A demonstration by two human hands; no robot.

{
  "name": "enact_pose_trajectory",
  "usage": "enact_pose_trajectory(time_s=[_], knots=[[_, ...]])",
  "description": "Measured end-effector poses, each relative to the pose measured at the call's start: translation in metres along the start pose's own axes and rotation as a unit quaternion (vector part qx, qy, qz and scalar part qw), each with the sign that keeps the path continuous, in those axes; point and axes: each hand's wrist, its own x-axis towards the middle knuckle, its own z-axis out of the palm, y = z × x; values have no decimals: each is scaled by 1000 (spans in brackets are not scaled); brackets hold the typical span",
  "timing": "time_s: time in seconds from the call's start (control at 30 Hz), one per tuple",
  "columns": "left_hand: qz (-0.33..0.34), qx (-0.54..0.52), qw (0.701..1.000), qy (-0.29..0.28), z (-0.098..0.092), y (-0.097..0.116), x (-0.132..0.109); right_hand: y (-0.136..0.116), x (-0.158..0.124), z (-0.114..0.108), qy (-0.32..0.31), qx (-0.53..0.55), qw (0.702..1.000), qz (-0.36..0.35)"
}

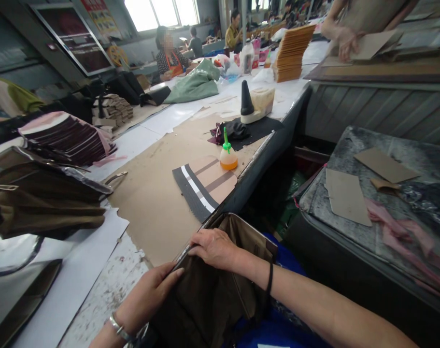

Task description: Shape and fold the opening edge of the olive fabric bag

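A dark brown fabric bag piece (205, 290) hangs over my lap, its upper edge along the table's front edge. My left hand (158, 287) pinches that edge, thumb on the near side and fingers hidden behind. Close beside it, my right hand (214, 247) grips the same edge with curled fingers. Just beyond my hands lies a curved dark strip with a white band (196, 191), on a tan panel with brown stripes (212, 174). A squeeze bottle (228, 157) with a green nozzle and orange liquid stands on that panel.
At left are a brown bag (46, 193) and a stack of dark pieces (65, 137). A black cone on a pale base (258, 104) stands farther back, near an orange stack (292, 53). Right of the table gap, a bench (314, 193) holds card pieces. Other people work around.
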Motion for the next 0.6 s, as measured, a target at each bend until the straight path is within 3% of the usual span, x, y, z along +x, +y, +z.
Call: enact_pose_trajectory(time_s=[0.33, 0.47, 0.6], knots=[[15, -64, 995, -79, -4, 15, 19, 5, -4, 3, 24, 37, 999, 0], [-10, -110, 990, -84, -4, 11, 11, 15, -8, -2, 42, 80, 995, -35], [-25, -131, 987, -85, -5, 8, 0, 25, -7, -10, 64, 23, 997, -46]])
